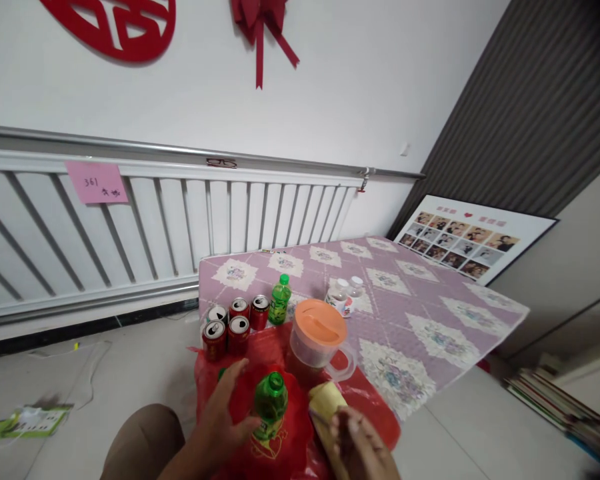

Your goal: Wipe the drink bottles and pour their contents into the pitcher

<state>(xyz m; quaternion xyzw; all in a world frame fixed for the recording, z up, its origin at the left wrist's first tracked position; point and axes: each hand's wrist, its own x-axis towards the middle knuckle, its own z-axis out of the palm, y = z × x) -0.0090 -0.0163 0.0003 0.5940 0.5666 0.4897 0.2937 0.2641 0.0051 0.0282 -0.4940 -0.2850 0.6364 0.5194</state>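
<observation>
Green bottle: stands [270,404] on the red plastic sheet [375,415] in front of you, long axis near upright, its open mouth pointing up towards you.
Your left hand [221,417]: spread open at the bottle's left, thumb at its lower side; whether they touch, you cannot tell.
Your right hand [357,440]: fingers curled at the yellow packet [326,400]; blur hides whether they grip it.
Yellow packet: long axis runs from near the jug [316,337] back towards you.

White wall [370,87] (radiator [220,220] below)
</observation>
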